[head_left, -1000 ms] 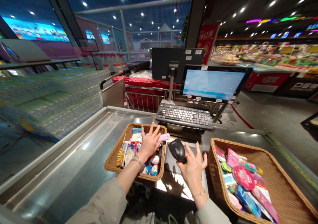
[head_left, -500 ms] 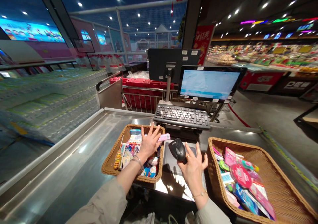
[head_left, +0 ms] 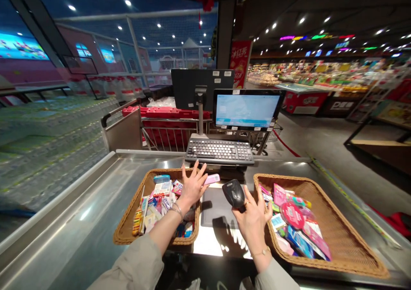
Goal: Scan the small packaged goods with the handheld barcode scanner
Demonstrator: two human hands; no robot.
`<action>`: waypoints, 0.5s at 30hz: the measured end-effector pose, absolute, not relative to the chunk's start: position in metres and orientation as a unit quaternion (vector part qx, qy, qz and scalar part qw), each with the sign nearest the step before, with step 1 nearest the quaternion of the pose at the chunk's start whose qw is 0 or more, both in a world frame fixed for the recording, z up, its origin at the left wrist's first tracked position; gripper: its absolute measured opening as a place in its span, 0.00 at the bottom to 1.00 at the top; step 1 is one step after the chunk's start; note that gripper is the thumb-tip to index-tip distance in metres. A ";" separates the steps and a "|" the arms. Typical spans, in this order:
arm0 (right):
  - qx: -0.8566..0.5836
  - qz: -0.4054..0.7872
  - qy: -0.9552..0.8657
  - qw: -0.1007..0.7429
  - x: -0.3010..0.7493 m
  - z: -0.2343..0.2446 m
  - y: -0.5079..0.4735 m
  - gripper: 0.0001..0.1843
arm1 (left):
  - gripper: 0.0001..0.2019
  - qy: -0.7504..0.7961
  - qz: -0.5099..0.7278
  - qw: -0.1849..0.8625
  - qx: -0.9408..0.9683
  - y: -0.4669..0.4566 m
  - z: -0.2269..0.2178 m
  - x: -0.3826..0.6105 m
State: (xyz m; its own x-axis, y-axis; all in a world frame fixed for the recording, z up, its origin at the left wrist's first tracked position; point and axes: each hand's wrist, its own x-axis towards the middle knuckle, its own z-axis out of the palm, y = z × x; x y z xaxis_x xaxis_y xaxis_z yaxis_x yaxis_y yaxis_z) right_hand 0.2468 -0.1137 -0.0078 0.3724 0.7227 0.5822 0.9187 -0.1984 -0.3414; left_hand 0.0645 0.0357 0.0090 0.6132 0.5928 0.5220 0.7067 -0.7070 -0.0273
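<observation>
My left hand (head_left: 191, 187) hovers over the right edge of the left wicker basket (head_left: 128, 221), fingers fanned out, pinching a small pink packet (head_left: 212, 179) between thumb and forefinger. My right hand (head_left: 255, 217) grips a black barcode scanner (head_left: 234, 193) at its thumb side, with the other fingers raised and spread. The scanner's head points toward the pink packet. Between the hands lies a dark flat scan plate (head_left: 216, 206). The left basket holds several small colourful packets; my left forearm hides some of them.
A second wicker basket (head_left: 340, 234) of pink and blue packets sits at the right. A keyboard (head_left: 220, 151), a lit screen (head_left: 245, 110) and a rear display stand behind the plate. The steel counter (head_left: 80, 225) stretches left. Red shopping trolleys (head_left: 173, 123) stand beyond.
The view has swung to the right, so everything sits further left in the picture. Both hands keep their hold and stay nearly where they were between the baskets.
</observation>
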 end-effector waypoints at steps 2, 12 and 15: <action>-0.765 -0.150 -0.531 0.332 0.252 -0.008 -0.117 0.10 | 0.15 -0.354 -0.249 0.115 -0.894 0.036 0.009 0.071; -0.798 -0.164 -0.473 0.336 0.272 -0.007 -0.131 0.11 | 0.15 -0.305 -0.257 0.111 -0.910 0.037 0.012 0.107; -0.803 -0.166 -0.463 0.338 0.280 -0.009 -0.137 0.12 | 0.16 -0.287 -0.263 0.107 -0.915 0.036 0.014 0.119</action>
